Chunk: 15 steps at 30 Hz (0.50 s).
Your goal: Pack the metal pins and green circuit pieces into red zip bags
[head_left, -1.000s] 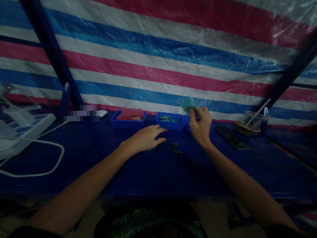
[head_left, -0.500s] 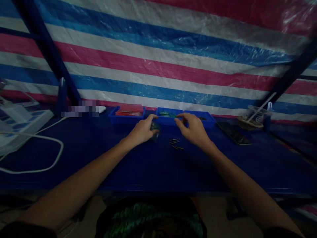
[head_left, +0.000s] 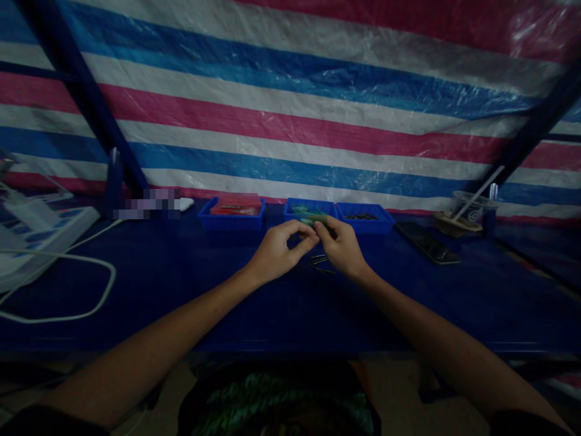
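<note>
My left hand [head_left: 282, 251] and my right hand [head_left: 344, 247] meet at their fingertips above the blue table [head_left: 272, 312]. A small light green piece [head_left: 312, 218] shows at the fingers of my right hand, which is closed on it. Thumb and index finger of my left hand are pinched together beside it; what they hold is too small to make out. Several slim dark metal-looking pieces [head_left: 318, 259] lie on the table just below the hands. Behind the hands, a blue bin [head_left: 287, 209] contains similar green pieces.
To the left stands a blue bin [head_left: 231, 223] of red packets; to the right, one [head_left: 367, 226] of dark slim pieces. A phone [head_left: 426, 242] and a plastic cup [head_left: 472, 206] with a straw sit farther right. A power strip [head_left: 59, 239] and white cable [head_left: 111, 284] occupy the left.
My right hand has come away from the green bin with a green piece. My left hand has moved right to meet it, and the dark clump at its fingers no longer shows.
</note>
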Each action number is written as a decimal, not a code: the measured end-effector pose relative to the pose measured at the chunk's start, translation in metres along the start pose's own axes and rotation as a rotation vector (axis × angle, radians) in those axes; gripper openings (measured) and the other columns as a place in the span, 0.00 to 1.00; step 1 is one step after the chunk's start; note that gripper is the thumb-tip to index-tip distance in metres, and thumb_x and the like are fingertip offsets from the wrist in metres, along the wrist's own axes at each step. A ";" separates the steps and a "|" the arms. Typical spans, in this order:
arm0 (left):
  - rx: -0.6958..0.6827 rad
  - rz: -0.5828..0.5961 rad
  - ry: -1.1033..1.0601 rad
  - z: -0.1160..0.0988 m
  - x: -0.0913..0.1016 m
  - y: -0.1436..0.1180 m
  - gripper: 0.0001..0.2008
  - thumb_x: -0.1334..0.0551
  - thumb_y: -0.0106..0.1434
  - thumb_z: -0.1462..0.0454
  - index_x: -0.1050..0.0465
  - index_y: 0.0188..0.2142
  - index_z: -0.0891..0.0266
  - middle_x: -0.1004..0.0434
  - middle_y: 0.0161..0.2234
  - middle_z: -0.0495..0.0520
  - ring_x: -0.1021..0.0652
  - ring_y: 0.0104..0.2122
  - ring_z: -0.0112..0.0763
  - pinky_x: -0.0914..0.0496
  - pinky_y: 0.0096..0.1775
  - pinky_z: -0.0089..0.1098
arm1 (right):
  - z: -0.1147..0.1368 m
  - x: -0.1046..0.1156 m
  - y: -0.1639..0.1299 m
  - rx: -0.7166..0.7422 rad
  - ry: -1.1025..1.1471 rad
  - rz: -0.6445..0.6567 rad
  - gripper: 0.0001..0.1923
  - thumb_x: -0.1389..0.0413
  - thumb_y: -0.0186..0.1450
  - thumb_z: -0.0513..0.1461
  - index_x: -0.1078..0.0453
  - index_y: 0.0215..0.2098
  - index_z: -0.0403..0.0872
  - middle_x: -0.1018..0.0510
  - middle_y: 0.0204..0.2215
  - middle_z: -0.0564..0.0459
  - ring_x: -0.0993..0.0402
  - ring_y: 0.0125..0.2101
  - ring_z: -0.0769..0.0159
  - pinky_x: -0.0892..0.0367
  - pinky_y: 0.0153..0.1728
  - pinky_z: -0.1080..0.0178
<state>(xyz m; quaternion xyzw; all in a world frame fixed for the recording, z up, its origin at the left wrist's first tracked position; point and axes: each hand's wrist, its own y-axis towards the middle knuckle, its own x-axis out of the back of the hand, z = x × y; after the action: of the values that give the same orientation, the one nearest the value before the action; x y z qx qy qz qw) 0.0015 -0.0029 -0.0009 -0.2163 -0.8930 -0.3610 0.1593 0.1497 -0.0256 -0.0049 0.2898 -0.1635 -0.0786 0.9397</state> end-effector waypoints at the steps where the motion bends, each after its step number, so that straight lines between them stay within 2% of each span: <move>1: 0.133 -0.052 -0.162 0.002 0.001 0.002 0.11 0.44 0.62 0.59 0.29 0.34 0.64 0.25 0.32 0.54 0.26 0.33 0.32 0.33 0.38 0.34 | 0.000 0.002 0.001 0.111 -0.075 -0.016 0.09 0.50 0.61 0.39 0.28 0.33 0.45 0.25 0.30 0.52 0.30 0.33 0.67 0.36 0.37 0.62; 4: 0.425 -0.171 -0.595 0.008 0.008 0.011 0.11 0.44 0.62 0.58 0.30 0.38 0.64 0.24 0.29 0.54 0.26 0.29 0.28 0.33 0.32 0.30 | -0.002 0.009 0.004 0.325 -0.224 -0.028 0.13 0.52 0.61 0.33 0.27 0.39 0.48 0.26 0.37 0.50 0.30 0.40 0.66 0.36 0.43 0.59; 7: 0.555 -0.182 -0.777 0.012 0.014 0.025 0.10 0.38 0.55 0.67 0.30 0.39 0.63 0.25 0.28 0.52 0.26 0.27 0.26 0.34 0.30 0.28 | -0.010 0.016 0.010 0.377 -0.372 -0.032 0.17 0.52 0.60 0.31 0.27 0.40 0.51 0.27 0.39 0.50 0.30 0.41 0.65 0.35 0.43 0.58; 11: 0.622 0.026 -0.729 0.011 0.006 0.058 0.06 0.37 0.53 0.68 0.27 0.33 0.64 0.25 0.28 0.55 0.25 0.28 0.29 0.33 0.31 0.30 | -0.025 0.027 0.022 0.366 -0.498 -0.112 0.20 0.54 0.57 0.28 0.26 0.39 0.51 0.28 0.41 0.49 0.31 0.41 0.64 0.34 0.44 0.57; 13: 0.567 0.054 -0.610 0.014 -0.004 0.079 0.02 0.38 0.53 0.69 0.27 0.28 0.66 0.26 0.27 0.54 0.26 0.26 0.27 0.33 0.32 0.30 | -0.030 0.033 0.027 0.365 -0.523 -0.158 0.22 0.56 0.55 0.27 0.26 0.39 0.49 0.29 0.42 0.48 0.31 0.43 0.64 0.35 0.46 0.56; 15: 0.515 0.026 -0.433 0.023 -0.013 0.099 0.05 0.41 0.53 0.71 0.26 0.28 0.67 0.26 0.27 0.55 0.27 0.27 0.26 0.33 0.33 0.30 | -0.033 0.040 0.031 0.347 -0.541 -0.212 0.22 0.57 0.55 0.26 0.27 0.39 0.46 0.29 0.43 0.46 0.32 0.45 0.63 0.35 0.47 0.55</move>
<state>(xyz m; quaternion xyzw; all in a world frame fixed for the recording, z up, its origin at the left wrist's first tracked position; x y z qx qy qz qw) 0.0588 0.0736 0.0345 -0.2518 -0.9652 -0.0672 0.0201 0.2001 0.0074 -0.0030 0.4295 -0.3869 -0.2208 0.7856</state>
